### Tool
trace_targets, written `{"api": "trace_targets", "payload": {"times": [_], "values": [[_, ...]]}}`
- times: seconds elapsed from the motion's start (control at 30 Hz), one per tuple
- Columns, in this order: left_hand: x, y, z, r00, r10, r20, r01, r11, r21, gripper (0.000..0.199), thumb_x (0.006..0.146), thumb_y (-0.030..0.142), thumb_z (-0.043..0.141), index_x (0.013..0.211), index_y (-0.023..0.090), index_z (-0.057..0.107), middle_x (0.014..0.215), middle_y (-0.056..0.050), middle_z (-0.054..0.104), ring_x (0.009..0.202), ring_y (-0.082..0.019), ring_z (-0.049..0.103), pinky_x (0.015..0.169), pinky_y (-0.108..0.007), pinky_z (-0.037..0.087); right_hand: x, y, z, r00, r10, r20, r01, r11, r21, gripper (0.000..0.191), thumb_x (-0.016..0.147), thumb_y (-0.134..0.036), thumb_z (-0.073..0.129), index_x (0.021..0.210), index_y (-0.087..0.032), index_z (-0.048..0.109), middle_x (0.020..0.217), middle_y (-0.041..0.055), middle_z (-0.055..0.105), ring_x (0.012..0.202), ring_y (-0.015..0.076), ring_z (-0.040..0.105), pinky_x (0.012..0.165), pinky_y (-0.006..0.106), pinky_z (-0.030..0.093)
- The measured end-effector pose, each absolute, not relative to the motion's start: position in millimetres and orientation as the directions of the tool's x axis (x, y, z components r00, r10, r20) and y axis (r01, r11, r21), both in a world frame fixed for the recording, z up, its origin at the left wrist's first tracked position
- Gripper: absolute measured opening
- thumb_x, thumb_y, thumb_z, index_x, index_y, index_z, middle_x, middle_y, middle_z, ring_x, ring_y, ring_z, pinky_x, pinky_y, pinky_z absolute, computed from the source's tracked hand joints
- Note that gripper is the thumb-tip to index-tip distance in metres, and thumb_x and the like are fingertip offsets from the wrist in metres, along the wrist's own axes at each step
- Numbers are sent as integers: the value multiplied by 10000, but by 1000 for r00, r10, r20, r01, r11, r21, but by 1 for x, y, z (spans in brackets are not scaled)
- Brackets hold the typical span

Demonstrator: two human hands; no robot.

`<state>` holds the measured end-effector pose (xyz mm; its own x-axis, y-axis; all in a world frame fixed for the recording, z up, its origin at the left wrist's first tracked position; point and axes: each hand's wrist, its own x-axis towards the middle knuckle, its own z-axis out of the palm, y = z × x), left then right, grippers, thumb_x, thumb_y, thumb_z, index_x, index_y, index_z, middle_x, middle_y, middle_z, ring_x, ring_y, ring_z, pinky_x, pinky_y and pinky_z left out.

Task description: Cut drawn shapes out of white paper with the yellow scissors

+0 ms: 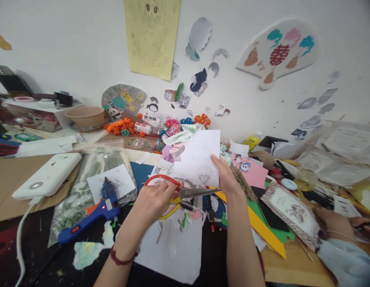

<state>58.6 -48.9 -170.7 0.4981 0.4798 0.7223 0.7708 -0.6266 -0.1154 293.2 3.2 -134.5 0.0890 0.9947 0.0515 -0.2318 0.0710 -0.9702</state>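
Left hand (157, 197), center of frame: grip curled tight round the handles of red-and-yellow scissors (187, 193), no slack. Blades point right, just at the lower edge of the white drawing paper (196, 153); whether they touch it or how far they are parted, cannot tell. Right hand (226, 177), right of center: grip closed on the paper's right margin, thumb on the front, other fingers mostly hidden. Probably pinched at the margin to keep the sketch uncovered and the lower edge free for the blades; paper held up off the clutter, likely for a clear view.

Paper is at frame center, thin, white, stepped on its left outline. 1 small pencil head near the bottom, a fainter outline above it.

Below, lower center: white sheet (173, 257) with scraps on the dark tabletop (68, 275), maybe there to catch offcuts. Left of center: blue glue gun (108, 205), nozzle end over a smudged white card (123, 183), presumably to spare the surface from drips. Right of center: yellow strip (267, 231). Far right: 1 co-worker's hand (336, 223), partly blurred.
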Motion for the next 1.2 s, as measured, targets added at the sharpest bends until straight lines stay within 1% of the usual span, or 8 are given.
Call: {"api": "trace_targets", "payload": {"times": [0.13, 0.4, 0.67, 0.8, 0.93, 1.2], "values": [[58, -48, -172, 497, 475, 727, 771, -625, -119, 164, 940, 188, 486, 795, 187, 562, 570, 30, 601, 442, -116, 559, 436, -246, 303, 293, 3, -135, 84, 995, 48, -233, 67, -970, 458, 783, -493, 695, 1171, -251, 675, 1181, 47, 739, 1181, 269, 651, 995, 414, 546], [57, -49, -173, 497, 482, 722, 773, -623, -116, 157, 907, 142, 490, 765, 195, 530, 571, 33, 606, 448, -134, 577, 431, -274, 283, 294, 6, -138, 78, 996, 54, -236, 71, -969, 463, 775, -501, 696, 1165, -254, 677, 1207, 39, 728, 1153, 259, 665, 966, 400, 561], [57, -49, -174, 500, 502, 706, 774, -625, -104, 117, 893, 132, 515, 793, 191, 533, 585, 32, 613, 477, -129, 588, 447, -267, 287, 295, 7, -140, 77, 995, 55, -232, 72, -970, 437, 770, -506, 698, 1137, -270, 685, 1210, 30, 726, 1148, 251, 668, 969, 398, 559], [57, -49, -174, 530, 516, 673, 760, -641, -107, 127, 894, 137, 507, 781, 195, 519, 615, 24, 618, 488, -126, 593, 452, -262, 304, 295, 6, -139, 68, 996, 58, -226, 72, -972, 418, 781, -499, 692, 1133, -274, 686, 1225, 26, 719, 1162, 243, 659, 971, 387, 556], [57, -50, -174, 564, 525, 637, 743, -660, -114, 122, 884, 128, 508, 786, 200, 504, 653, 17, 631, 508, -124, 602, 452, -254, 313, 295, 6, -138, 72, 995, 74, -216, 88, -972, 439, 780, -497, 697, 1148, -258, 680, 1214, 37, 724, 1182, 249, 649, 994, 393, 543], [58, -51, -174, 559, 533, 635, 747, -656, -107, 115, 882, 128, 506, 790, 197, 501, 642, 20, 621, 497, -127, 598, 447, -248, 289, 296, 7, -139, 78, 994, 75, -212, 90, -973, 455, 776, -496, 707, 1162, -258, 675, 1231, 43, 716, 1187, 258, 648, 991, 406, 553]]}}
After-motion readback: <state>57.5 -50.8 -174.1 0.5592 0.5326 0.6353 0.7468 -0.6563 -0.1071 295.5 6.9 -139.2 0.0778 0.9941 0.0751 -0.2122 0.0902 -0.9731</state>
